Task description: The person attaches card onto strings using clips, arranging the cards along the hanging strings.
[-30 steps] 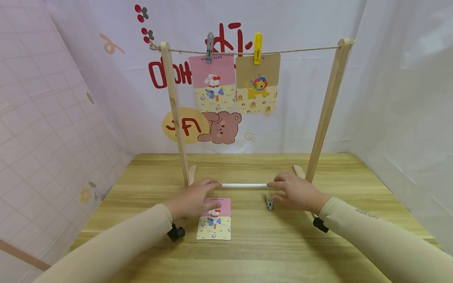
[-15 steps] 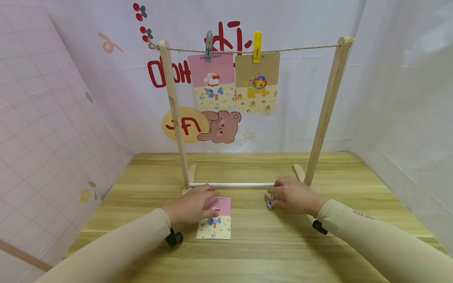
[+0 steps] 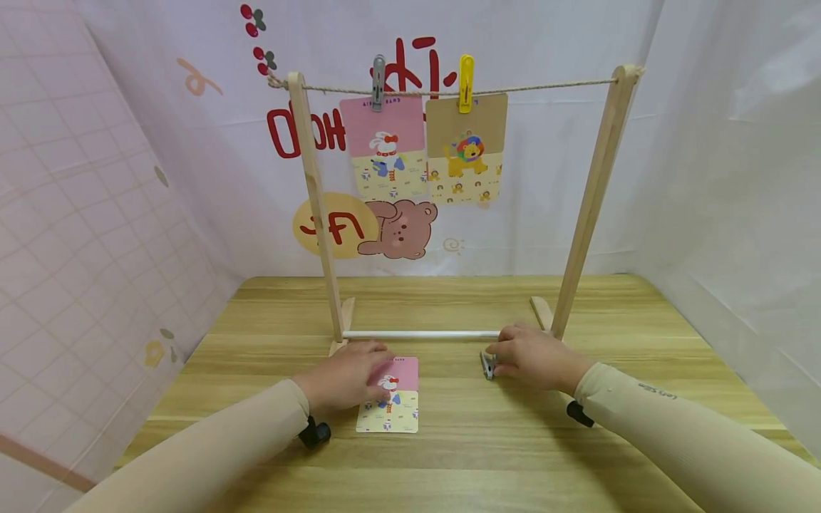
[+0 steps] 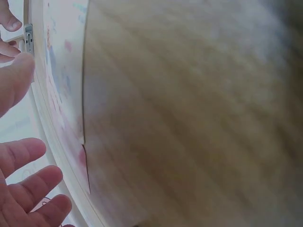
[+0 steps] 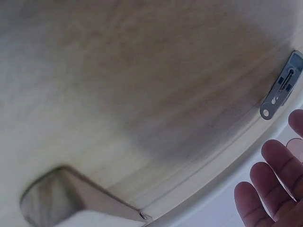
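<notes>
My left hand (image 3: 346, 375) overlaps the upper left of a pink and yellow rabbit card (image 3: 404, 412) on the table, fingers loosely bent and apart. The left wrist view shows that hand's fingers spread beside the same card (image 4: 68, 61), gripping nothing. Just right of a grey clothespin (image 3: 485, 367), my right hand (image 3: 541, 358) has its thumb and forefinger tips close to the pin's edge. In the right wrist view the clothespin (image 5: 282, 87) lies beyond the relaxed fingers (image 5: 279, 163), with nothing between them.
A wooden rack has a left post (image 3: 316, 192), a right post (image 3: 591, 199) and a white rod (image 3: 420, 334) low between them. From its rope (image 3: 545, 87) hang a rabbit card (image 3: 410, 128) under a grey clothespin (image 3: 378, 82) and a lion card (image 3: 441, 132) under a yellow clothespin (image 3: 465, 85).
Both hands have drawn back from the white rod. The left has come down and left over the card, the right slightly down beside the clothespin. Card and clothespin stay in place.
</notes>
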A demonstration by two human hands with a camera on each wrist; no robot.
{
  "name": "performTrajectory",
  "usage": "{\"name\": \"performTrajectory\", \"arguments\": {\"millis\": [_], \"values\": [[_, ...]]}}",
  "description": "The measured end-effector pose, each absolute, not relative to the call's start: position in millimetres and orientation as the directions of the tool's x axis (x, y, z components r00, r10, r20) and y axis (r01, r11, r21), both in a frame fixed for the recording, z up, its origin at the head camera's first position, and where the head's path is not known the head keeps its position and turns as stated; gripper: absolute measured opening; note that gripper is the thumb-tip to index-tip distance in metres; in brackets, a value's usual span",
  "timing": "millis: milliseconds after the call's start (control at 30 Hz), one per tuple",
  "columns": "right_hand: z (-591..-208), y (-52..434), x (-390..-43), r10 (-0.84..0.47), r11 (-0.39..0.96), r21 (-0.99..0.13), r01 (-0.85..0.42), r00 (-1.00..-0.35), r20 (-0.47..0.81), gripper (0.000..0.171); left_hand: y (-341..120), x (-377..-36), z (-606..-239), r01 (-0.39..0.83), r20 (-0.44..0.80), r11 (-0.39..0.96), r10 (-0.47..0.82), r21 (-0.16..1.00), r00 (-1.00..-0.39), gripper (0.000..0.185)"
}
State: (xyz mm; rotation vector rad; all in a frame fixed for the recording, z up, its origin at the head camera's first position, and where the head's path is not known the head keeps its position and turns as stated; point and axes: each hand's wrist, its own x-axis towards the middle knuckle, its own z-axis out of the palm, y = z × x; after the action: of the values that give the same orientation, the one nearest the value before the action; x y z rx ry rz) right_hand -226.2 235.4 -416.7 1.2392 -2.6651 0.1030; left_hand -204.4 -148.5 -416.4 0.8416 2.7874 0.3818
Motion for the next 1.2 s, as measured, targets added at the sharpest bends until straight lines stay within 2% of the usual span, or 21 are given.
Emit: {"name": "performTrajectory", "arguments": {"millis": [167,400,767,967,1200], "values": [[-419.1,235.0,-227.0,-0.761,0.627,0.011,-0.779,-0.609,0.224,0.027,-148.0,-203.9,-418.4,0.487,-0.154,0.825,0.541,0.288,-0.827,0.073],[-417.6,234.7,-224.9,-0.759,0.630,-0.018,-0.776,-0.620,0.197,0.026,-147.7,-204.1,-420.1,0.479,-0.195,0.834,0.536,0.274,-0.822,0.075],[-419.1,234.0,-223.5,-0.739,0.659,-0.042,-0.751,-0.656,0.155,0.026,-148.5,-204.9,-418.0,0.435,-0.196,0.852,0.498,0.290,-0.844,0.075],[-418.1,232.6,-221.8,-0.724,0.682,-0.031,-0.731,-0.680,0.116,0.030,-148.1,-206.6,-417.7,0.456,-0.181,0.842,0.516,0.289,-0.838,0.076],[-420.1,233.2,-222.2,-0.732,0.675,-0.016,-0.737,-0.672,0.112,0.028,-149.1,-209.0,-420.0,0.437,-0.177,0.845,0.502,0.308,-0.846,0.083]]}}
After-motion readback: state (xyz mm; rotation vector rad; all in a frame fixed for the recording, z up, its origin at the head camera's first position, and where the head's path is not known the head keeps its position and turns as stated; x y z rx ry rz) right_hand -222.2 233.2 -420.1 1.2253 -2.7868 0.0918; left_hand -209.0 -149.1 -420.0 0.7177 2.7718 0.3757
